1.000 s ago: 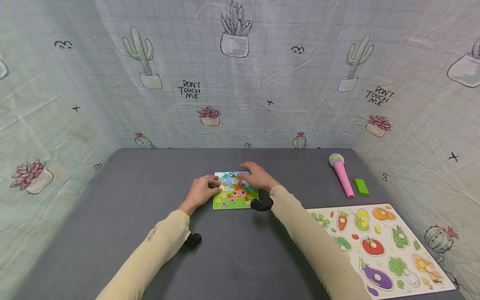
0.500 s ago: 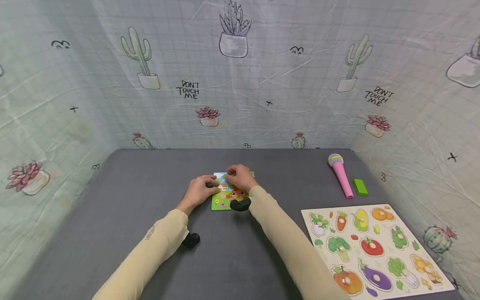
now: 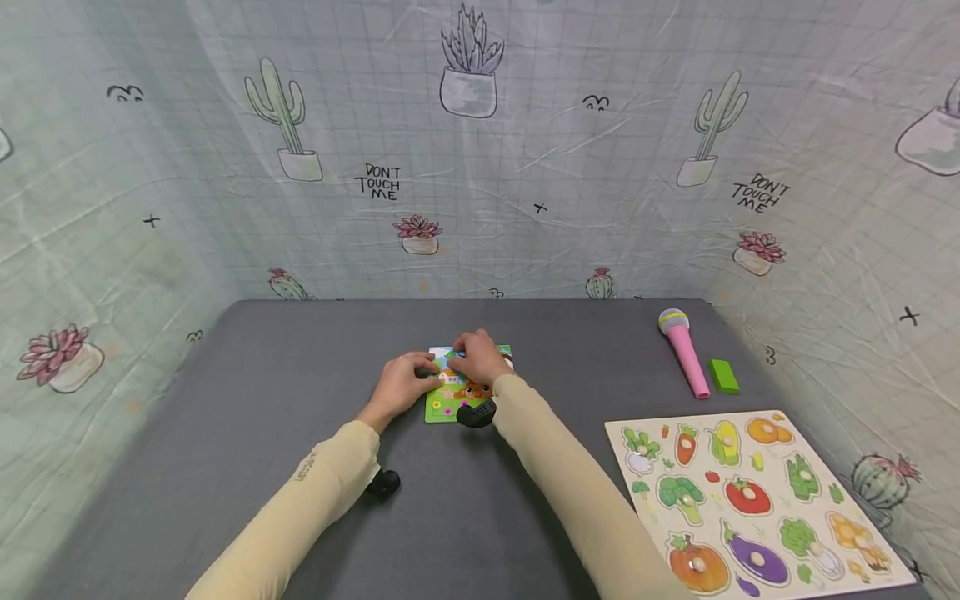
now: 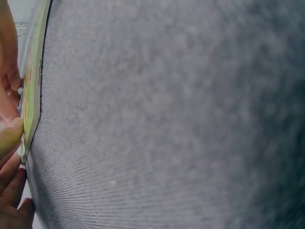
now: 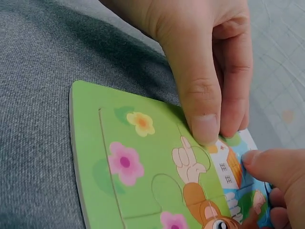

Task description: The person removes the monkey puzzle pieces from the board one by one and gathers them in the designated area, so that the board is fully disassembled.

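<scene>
Soft, even light in the head view; the flat grey woven cloth (image 4: 143, 95) blurs, darkening rightward, in the left wrist view — shadowed in the right wrist's.

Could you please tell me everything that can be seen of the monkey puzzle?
The monkey puzzle is a thin, stiff-looking board with a green border, a rounded corner and curved piece seams. It shows a brown monkey, flowers and an orange-roofed house. It lies flat on the grey table. The left hand touches its left edge; the right hand touches it near the house, hiding part.
</scene>
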`<state>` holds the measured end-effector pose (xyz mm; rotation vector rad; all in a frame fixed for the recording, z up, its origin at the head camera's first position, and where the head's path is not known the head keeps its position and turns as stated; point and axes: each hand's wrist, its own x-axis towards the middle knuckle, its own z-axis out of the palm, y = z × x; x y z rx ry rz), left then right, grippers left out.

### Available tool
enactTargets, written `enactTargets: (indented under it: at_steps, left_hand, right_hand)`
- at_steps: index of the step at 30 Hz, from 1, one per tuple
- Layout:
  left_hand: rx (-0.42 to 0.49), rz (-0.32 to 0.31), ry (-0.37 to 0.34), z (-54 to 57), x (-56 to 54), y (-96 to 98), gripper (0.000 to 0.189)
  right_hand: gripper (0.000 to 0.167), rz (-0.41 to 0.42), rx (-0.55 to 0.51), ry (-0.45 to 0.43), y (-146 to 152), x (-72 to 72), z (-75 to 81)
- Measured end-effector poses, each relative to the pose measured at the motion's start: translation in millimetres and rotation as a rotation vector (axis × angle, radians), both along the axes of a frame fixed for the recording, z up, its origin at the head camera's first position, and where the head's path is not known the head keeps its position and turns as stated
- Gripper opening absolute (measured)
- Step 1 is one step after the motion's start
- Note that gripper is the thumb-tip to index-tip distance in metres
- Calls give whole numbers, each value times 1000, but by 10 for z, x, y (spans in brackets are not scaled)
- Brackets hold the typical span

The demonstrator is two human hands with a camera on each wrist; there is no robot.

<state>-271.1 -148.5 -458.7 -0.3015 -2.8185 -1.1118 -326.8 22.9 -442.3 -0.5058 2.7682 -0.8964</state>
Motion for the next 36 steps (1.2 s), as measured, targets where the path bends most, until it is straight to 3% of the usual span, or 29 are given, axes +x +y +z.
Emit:
enactTargets:
  at_steps: [6,11,22,29,36]
  left_hand:
    - [10,-1,-28,8,-11,-3,24]
    - [11,-3,-29,3,-28,-17,23]
    - [18,-12,-15,-10,-36,-35,25]
    - [-7,-19,-20,-17,-56,-38,32]
    - [-38,-72,7,14,-63,-68,32]
  right_hand:
    - [29,-4,22,-19,-37,4,14]
    - [27,-16,-56,-27,-54,5,36]
    - [20,63,-182,56,-54,17,-5]
    - [28,-74,-343,-10,93,5,15]
    - [34,-177,-472,-88,422,-69,-12]
